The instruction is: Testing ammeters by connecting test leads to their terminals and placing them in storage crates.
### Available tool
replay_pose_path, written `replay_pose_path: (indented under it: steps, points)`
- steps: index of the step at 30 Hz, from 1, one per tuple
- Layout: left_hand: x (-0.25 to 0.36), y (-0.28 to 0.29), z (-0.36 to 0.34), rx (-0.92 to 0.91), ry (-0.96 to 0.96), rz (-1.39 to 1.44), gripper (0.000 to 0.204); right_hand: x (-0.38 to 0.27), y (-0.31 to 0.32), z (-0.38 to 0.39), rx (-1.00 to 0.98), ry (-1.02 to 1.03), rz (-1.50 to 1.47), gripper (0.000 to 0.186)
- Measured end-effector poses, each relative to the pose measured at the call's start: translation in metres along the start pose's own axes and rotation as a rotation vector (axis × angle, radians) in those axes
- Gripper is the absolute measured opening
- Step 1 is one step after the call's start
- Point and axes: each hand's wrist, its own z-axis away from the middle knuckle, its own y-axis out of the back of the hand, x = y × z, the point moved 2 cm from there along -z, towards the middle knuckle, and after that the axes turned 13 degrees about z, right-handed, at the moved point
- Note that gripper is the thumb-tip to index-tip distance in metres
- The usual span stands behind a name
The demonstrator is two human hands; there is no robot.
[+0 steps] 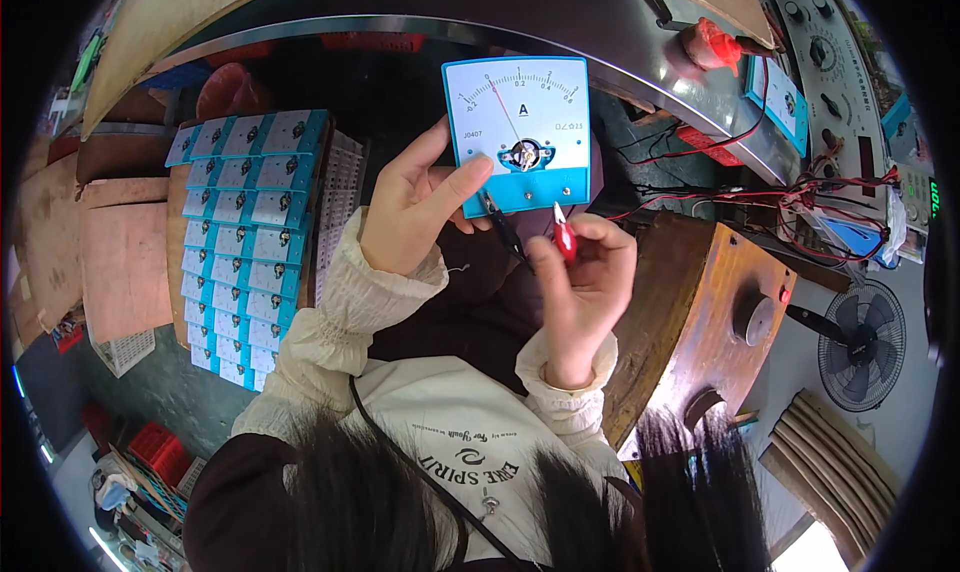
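Note:
My left hand (pixel 408 212) grips a square panel meter (pixel 530 112) with a white dial, thin needle and turquoise frame, thumb over its lower left front. A black crocodile clip (pixel 503 224) hangs at the meter's lower left terminal, its lead running down behind my right hand. My right hand (pixel 585 287) pinches a red crocodile clip (pixel 563 234) between thumb and fingers, with its metal tip at the meter's lower edge, just below the right terminal; I cannot tell whether they touch.
Rows of turquoise meters (pixel 240 242) lie on a board to my left, beside cardboard sheets (pixel 130 282). Ahead runs a steel-edged bench (pixel 640 72). To my right are a control unit (pixel 830 62) with red and black leads, a wooden box (pixel 700 302) with knobs and a fan (pixel 860 377).

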Motion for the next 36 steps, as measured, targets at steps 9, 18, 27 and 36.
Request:
replay_pose_path:
  steps: [9, 18, 27, 36]
  points:
    - [-0.001, -0.008, -0.002, 0.045, -0.001, -0.038, 0.066, -0.008, 0.018, -0.019, -0.051, 0.223, 0.418, 0.022]
    - [-0.001, -0.002, 0.000, 0.026, -0.056, -0.098, 0.050, -0.009, -0.001, -0.019, -0.014, 0.157, 0.420, 0.023]
    - [-0.015, -0.007, 0.001, 0.002, -0.091, -0.071, 0.052, -0.023, -0.008, -0.027, -0.019, 0.228, 0.693, 0.116]
    - [0.067, -0.049, -0.007, -0.963, -0.052, -0.953, 0.045, 0.023, 0.101, 0.020, 0.366, 0.021, 0.743, 0.120]
